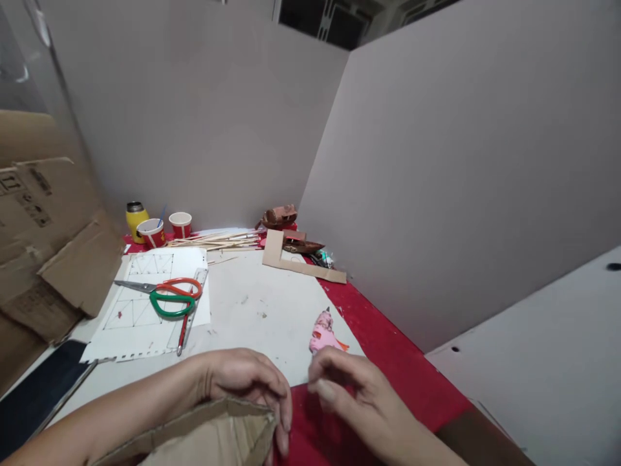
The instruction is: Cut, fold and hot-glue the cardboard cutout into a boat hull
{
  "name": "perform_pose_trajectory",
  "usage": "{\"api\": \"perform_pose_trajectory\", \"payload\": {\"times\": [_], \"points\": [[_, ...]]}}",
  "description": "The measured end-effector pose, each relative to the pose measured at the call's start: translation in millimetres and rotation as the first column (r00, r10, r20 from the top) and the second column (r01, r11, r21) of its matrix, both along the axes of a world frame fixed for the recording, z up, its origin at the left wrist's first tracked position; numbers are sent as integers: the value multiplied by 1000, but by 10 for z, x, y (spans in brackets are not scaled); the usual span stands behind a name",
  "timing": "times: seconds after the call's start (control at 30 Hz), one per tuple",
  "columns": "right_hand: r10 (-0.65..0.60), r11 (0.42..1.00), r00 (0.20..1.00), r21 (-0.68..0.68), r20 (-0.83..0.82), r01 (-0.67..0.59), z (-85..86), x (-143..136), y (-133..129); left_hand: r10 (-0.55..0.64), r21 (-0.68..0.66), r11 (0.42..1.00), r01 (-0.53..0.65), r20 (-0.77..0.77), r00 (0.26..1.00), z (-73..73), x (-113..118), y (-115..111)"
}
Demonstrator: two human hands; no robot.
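Observation:
My left hand [252,382] is curled around the far end of a folded cardboard piece [194,443] with raised edges, at the bottom of the head view. Its fingers hang down over the cardboard's right corner; the near part of the piece runs out of frame. To the right, my right hand [359,395] hovers over the red cloth with loosely bent fingers, the thumb a little apart from them. I see nothing between them. Just beyond its fingertips is a pink glue gun [322,333], nozzle pointing away, its lower part covered by the hand.
Orange-and-green-handled scissors [174,298] and a pen [183,330] lie on a drawn sheet [140,333]. Behind are thin wooden sticks [218,241], paper cups [180,223], a yellow bottle [136,223] and an L-shaped cardboard strip [301,265]. Cardboard boxes [53,239] stand left; grey panels [460,162] enclose the table.

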State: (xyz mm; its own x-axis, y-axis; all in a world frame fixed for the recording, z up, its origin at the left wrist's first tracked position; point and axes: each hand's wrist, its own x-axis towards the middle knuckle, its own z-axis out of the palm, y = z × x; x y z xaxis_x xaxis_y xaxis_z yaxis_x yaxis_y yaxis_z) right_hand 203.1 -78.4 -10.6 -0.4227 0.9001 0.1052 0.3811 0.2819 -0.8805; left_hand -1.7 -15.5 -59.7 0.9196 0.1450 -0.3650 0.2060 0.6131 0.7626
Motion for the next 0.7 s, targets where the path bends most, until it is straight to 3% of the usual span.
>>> {"api": "perform_pose_trajectory", "payload": {"times": [0.1, 0.17, 0.3, 0.4, 0.47, 0.53, 0.6, 0.63, 0.7], "points": [[208, 978, 951, -19, 228, -209, 116, -189, 75, 67, 21, 998, -65, -103, 992, -15, -64, 85], [329, 943, 906, -36, 265, -332, 107, -317, 94, 77, -20, 997, -81, -127, 989, -25, -91, 112], [401, 905, 827, -31, 395, -424, -11, -449, 58, 132, -56, 988, -143, -160, 978, -51, -102, 129], [425, 898, 828, -52, 365, -438, -46, -397, 39, 242, -18, 969, -248, -151, 958, -14, -104, 146], [346, 938, 894, -99, 284, -331, -42, -289, 74, 378, 33, 926, -377, -119, 918, 33, -142, 203], [170, 969, 973, -207, 157, -136, -50, -141, 146, 537, 80, 843, -532, -63, 841, 78, -213, 299], [-85, 914, 995, -402, -53, 56, -87, 9, 235, 664, 106, 743, -661, 4, 747, 110, -286, 404], [-244, 881, 955, -451, -170, 145, -115, 70, 279, 703, 115, 704, -701, 36, 711, 122, -310, 446], [-528, 784, 739, -575, -419, 233, -181, 133, 353, 754, 122, 640, -759, 91, 650, 143, -320, 484]]}}
